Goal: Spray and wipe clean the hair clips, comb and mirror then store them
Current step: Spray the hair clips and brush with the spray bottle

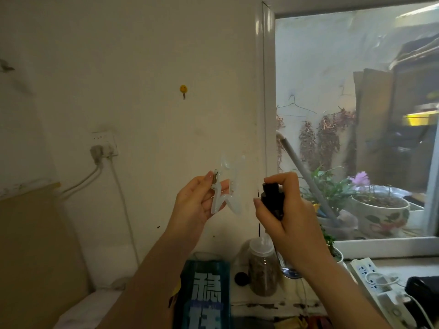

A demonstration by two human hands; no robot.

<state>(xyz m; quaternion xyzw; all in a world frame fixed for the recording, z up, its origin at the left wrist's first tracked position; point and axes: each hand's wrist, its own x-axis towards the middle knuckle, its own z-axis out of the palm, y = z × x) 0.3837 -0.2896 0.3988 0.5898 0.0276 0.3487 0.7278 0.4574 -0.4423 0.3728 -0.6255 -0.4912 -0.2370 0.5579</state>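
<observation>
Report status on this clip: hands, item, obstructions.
Left hand pinches translucent white plastic claw hair clip, raised before the wall. Right hand grips black spray bottle, index finger on its top, beside the clip. Nothing between them.

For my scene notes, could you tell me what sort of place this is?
Probably a lived-in home room: a white wall socket with plugs, a white power strip under the window, and flowered ceramic plant pots outside.
</observation>
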